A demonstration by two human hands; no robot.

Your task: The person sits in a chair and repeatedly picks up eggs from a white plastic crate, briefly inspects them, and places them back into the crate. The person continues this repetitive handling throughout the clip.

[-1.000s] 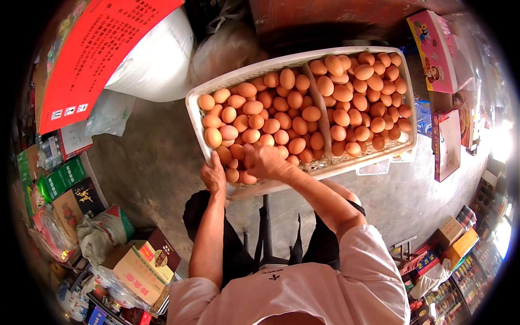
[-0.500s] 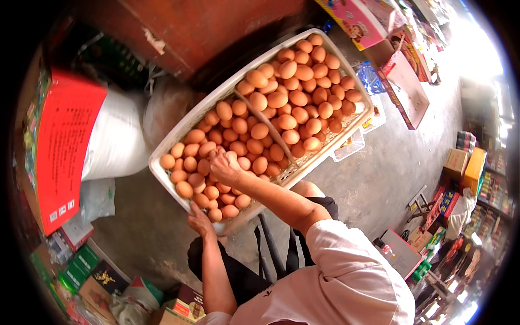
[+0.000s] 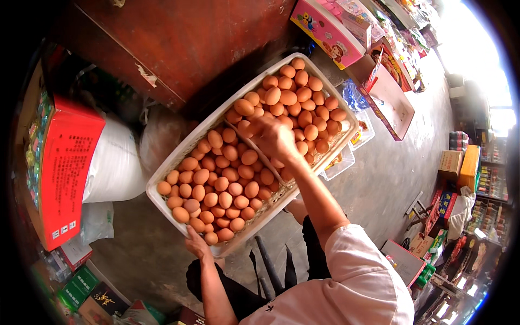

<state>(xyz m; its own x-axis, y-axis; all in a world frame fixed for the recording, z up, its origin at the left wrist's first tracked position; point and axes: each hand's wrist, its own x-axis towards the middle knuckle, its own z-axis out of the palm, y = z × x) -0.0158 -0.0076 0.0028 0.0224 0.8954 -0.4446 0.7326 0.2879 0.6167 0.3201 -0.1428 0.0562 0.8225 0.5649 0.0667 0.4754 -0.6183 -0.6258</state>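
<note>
A white plastic basket (image 3: 173,227), set at a slant, is filled with brown eggs (image 3: 225,199). A thin divider (image 3: 254,147) splits it into a lower-left and an upper-right compartment. My left hand (image 3: 198,242) grips the basket's rim at the near-left corner, thumb over the edge. Just past the divider, my right hand (image 3: 275,140) reaches down among the eggs of the upper-right compartment. Its fingers curl downward, and what they hold, if anything, is hidden beneath the hand. Eggs touch it on several sides.
A reddish-brown wooden panel (image 3: 179,38) stands beyond the basket. At left are a red carton (image 3: 73,168) and a white sack (image 3: 116,162). Right of the basket lie clear plastic trays (image 3: 341,165) and an open cardboard box (image 3: 392,111). Stocked shelves (image 3: 490,187) line the far right.
My right hand has moved from the lower-left compartment up and right, across the divider, into the other one. My left hand stays on the rim. The view has shifted somewhat.
</note>
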